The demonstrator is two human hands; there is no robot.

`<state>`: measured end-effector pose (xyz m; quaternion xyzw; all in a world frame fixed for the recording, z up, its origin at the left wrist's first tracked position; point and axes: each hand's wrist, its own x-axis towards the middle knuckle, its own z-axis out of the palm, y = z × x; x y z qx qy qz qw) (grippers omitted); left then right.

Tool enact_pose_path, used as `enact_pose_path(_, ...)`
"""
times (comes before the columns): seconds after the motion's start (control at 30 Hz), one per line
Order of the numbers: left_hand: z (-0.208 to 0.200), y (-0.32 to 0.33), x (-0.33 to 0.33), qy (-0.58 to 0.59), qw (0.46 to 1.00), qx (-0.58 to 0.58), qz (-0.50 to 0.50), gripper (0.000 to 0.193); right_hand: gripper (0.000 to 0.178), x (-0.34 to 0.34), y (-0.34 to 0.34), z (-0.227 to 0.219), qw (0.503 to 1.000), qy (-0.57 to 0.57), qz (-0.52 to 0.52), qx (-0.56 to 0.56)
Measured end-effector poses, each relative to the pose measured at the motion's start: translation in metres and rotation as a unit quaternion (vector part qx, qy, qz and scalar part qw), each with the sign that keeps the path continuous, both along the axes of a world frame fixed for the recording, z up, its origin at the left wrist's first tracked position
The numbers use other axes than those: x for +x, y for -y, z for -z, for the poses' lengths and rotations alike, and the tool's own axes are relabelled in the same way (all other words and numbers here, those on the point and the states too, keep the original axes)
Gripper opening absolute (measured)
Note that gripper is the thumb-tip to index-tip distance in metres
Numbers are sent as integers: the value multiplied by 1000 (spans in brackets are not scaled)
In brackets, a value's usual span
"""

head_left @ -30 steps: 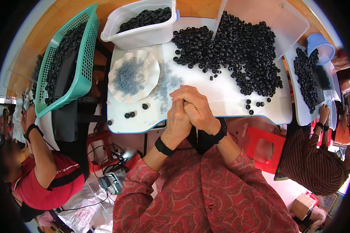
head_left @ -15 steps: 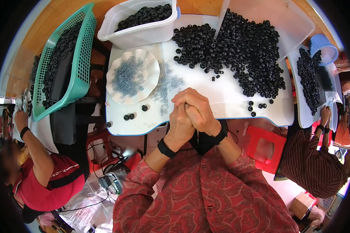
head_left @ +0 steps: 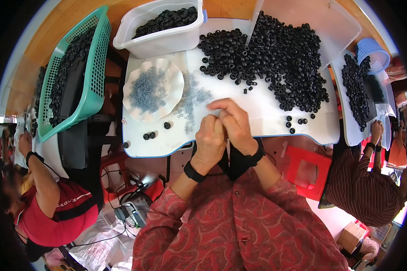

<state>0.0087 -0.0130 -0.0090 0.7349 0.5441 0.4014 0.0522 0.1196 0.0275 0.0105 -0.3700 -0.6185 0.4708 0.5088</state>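
Note:
My left hand (head_left: 210, 139) and my right hand (head_left: 238, 128) meet over the table's near edge. The left fingers are curled closed, and whatever they may hold is hidden. Against them presses my right hand, its thumb and lower fingers bent, its index finger arched toward the left; nothing in its grip can be made out. Just beyond lie scattered small clear pieces (head_left: 191, 100) on the white table (head_left: 221, 95). More of them fill a white wavy-rimmed plate (head_left: 178, 77). Farther right spreads a large heap of small black ring-like parts (head_left: 285, 54).
A white tub (head_left: 167, 44) of black parts stands at the back, a green basket (head_left: 94, 77) to the left. A clear bin (head_left: 337, 27) tips behind the heap. A red stool (head_left: 303, 169) is below right. Two people work at the sides, one in a red shirt (head_left: 61, 203).
My hands have come out of a tight clasp. The right hand has risen off the left one a little, and its index finger now arches away from the others.

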Motion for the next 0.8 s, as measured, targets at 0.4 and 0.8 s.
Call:
enact_pose_path(0.4,-4,2,-7,73,997,-3,16,32,15,25,14,0,985,146,79,55)
enact_pose_path(0.8,-12,-2,-10,180,979,-98,-12,20,43,26,18,-2,978,189,53,68)
